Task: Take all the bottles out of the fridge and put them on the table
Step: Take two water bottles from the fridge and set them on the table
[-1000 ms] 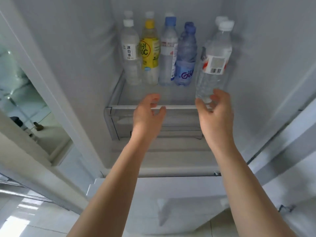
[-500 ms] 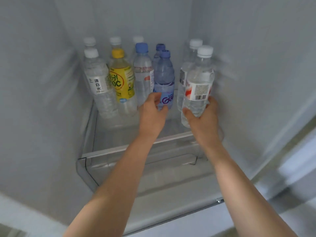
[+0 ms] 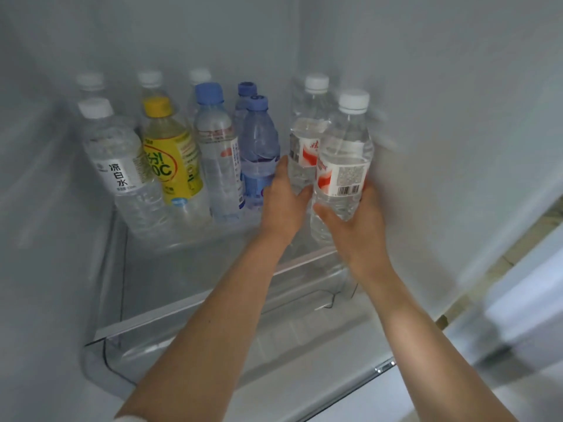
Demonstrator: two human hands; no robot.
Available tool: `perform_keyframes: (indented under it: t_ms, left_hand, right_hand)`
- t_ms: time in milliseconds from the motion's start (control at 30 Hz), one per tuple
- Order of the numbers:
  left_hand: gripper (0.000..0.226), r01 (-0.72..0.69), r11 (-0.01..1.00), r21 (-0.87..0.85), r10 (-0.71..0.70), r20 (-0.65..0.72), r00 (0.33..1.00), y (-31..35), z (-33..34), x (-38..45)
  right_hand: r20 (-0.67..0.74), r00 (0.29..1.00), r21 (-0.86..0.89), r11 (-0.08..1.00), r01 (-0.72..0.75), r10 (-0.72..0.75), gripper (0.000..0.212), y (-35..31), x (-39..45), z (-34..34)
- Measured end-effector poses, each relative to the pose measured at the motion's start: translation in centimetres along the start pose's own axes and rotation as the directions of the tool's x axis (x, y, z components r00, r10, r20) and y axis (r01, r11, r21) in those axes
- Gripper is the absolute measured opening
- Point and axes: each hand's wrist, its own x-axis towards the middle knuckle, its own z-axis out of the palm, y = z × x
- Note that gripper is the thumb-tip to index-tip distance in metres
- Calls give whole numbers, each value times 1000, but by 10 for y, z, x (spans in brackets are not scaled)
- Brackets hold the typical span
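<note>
Since half a second ago my left hand [image 3: 285, 198] has slid right, off the blue bottle [image 3: 259, 153], and its fingers [image 3: 281, 170] now wrap the rear water bottle [image 3: 304, 147]. My right hand [image 3: 355, 222] clasps the front water bottle [image 3: 342, 166], just beside. Left of my fingers, more bottles stand on the fridge shelf [image 3: 189, 306].

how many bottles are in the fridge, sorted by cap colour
White caps: 6, namely the front left bottle, three at the back, the one the left hand reaches and the one the right hand grips
Blue caps: 3
Yellow caps: 1
Total: 10
</note>
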Motion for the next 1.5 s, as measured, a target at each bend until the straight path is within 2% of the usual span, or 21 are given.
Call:
perform_keyframes:
  t_ms: [133,233,400,500,633,800,1000,1233,1500]
  left_hand:
    - [59,52,997,-59,-51,28,998,3,12,12]
    - [52,71,995,-75,-70,4,998,3,16,17]
    - [46,42,997,-69,-50,-112,993,5,19,3]
    - [53,43,996,-75,-57,-206,977,6,20,-11]
    - [66,57,997,-45,-67,-264,962,8,12,-29]
    - [66,36,999,-32,-46,-365,930,19,-4,-57]
    - [67,76,997,-12,-72,-466,882,50,-32,-94]
    - [71,166,984,-62,-176,-464,868,66,-51,-161]
    - [62,189,982,-13,-180,-374,910,71,-87,-274]
  right_hand:
    - [-19,1000,3,1000,11,-11,60,5,4,-10]
    - [5,1000,-1,1000,28,-28,66,6,5,-12]
    - [19,1000,53,998,19,-20,68,7,5,-15]
    - [40,999,82,996,27,-30,65,7,3,-17]
    - [30,998,128,991,47,-51,58,3,-5,-23]
    - [69,994,183,981,68,-81,63,-15,-21,-38]
    - [96,986,156,980,120,-136,64,-27,-55,-60]
    - [119,989,98,992,80,-91,64,-26,-108,-78]
    - [110,994,65,998,7,-14,59,-30,-216,-108]
